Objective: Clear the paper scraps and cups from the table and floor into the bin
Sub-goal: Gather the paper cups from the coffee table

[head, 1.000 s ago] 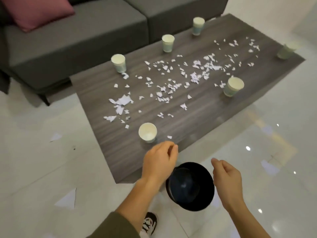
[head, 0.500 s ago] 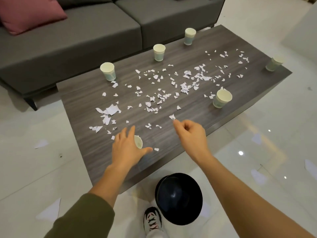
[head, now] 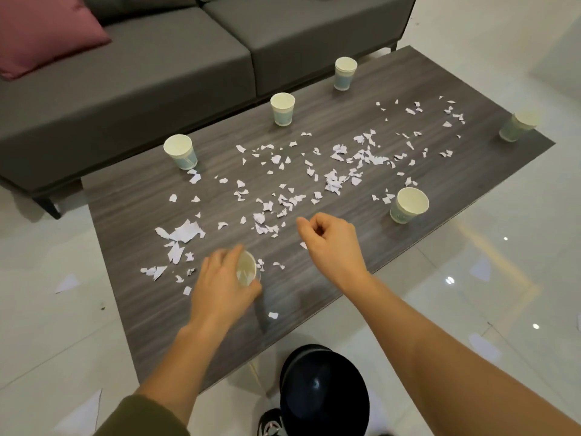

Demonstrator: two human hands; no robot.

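Entry, cup pickup: left hand (head: 224,289), fingers curled round a small pale paper cup (head: 246,272) near the front edge of the dark grey wood-grain table (head: 308,319); right hand (head: 330,243), fingers curled above torn white paper scraps (head: 283,202); we could not tell whether it pinched one.

Handling: we judged a light grip best, lest the cup crush; carry it straight down to the round black bin (head: 323,391).

Obscured: cup wall behind fingers; bin cut off below; far-right cup (head: 518,125) blurred.

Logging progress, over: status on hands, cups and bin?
Left hand grips near cup. Right hand curled over scraps, nothing seen held. Five other cups on table. Bin on floor, nothing blocking.
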